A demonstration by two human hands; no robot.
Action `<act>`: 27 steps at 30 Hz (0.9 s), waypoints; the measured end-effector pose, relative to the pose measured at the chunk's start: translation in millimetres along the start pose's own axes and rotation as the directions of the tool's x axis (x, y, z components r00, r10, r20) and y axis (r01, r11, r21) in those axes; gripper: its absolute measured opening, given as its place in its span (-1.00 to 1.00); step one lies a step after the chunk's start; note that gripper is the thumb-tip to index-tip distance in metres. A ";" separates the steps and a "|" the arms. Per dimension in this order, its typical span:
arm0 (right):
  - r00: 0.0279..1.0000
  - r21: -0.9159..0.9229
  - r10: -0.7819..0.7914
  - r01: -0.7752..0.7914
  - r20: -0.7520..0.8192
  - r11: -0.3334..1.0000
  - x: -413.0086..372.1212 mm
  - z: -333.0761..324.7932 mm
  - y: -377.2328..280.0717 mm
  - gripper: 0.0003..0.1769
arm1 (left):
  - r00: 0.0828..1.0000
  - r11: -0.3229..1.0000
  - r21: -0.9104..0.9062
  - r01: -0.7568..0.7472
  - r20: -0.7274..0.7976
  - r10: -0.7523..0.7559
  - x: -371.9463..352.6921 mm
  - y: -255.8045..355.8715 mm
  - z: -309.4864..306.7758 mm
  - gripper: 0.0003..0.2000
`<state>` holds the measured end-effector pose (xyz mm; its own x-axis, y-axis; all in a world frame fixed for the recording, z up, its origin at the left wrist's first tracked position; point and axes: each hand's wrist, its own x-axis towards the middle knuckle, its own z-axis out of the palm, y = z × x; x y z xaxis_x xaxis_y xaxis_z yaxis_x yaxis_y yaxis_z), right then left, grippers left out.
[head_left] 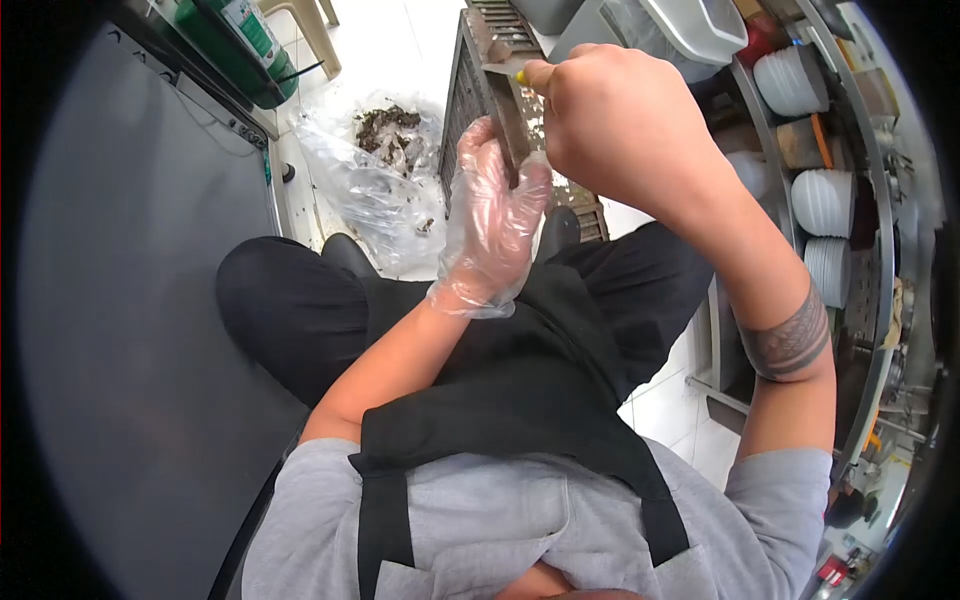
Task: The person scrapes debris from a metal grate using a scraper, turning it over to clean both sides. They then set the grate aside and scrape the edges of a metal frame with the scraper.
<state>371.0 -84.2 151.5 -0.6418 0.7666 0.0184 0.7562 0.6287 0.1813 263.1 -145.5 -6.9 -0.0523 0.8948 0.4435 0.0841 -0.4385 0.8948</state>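
Observation:
My left hand [492, 205], in a clear plastic glove, has its fingers around the near part of a long brown, dirty metal channel [508, 115]. In my bare right hand [600, 125] is a knife [520, 76] with a yellow handle, its blade lying across the channel's far end. Below the hands stands a grimy slatted metal grate [588, 208], partly hidden by my right hand and the channel.
A clear plastic bag [375, 205] with dark debris [388, 130] lies on the white tiled floor at left. Beyond it are a green container [238, 50] and a beige stool leg [312, 35]. Shelving with stacked white bowls [823, 203] stands at right, a grey panel [140, 300] at far left.

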 end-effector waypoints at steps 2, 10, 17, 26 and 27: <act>0.994 0.003 -0.032 0.032 -0.104 0.999 -8.4 3.4 -3.8 -0.76 | 0.995 0.986 -0.165 0.017 -0.097 -0.033 -1.0 7.7 6.9 -0.47; 0.997 0.013 -0.006 0.007 -0.072 1.000 20.3 1.5 -3.3 -0.78 | 0.991 0.954 -0.286 0.087 -0.077 -0.113 -4.0 8.5 0.9 -0.48; 0.988 0.013 -0.026 0.029 -0.149 1.000 44.5 9.5 3.2 -0.82 | 0.985 0.978 -0.168 0.123 -0.096 -0.141 -6.3 19.1 -3.0 -0.51; 0.998 -0.012 0.032 -0.033 -0.058 0.999 66.8 7.2 7.7 -0.69 | 0.995 0.992 0.107 0.074 -0.070 -0.066 -16.9 5.4 0.5 -0.49; 0.998 -0.048 0.009 -0.012 -0.057 0.999 56.6 3.8 10.3 -0.67 | 0.997 0.993 0.099 0.064 -0.048 -0.059 -20.1 3.9 -0.9 -0.48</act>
<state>343.0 -33.8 150.6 -0.6413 0.7635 0.0758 0.7565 0.6128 0.2283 263.6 -165.3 -12.3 -0.1053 0.9140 0.3918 0.1789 -0.3702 0.9116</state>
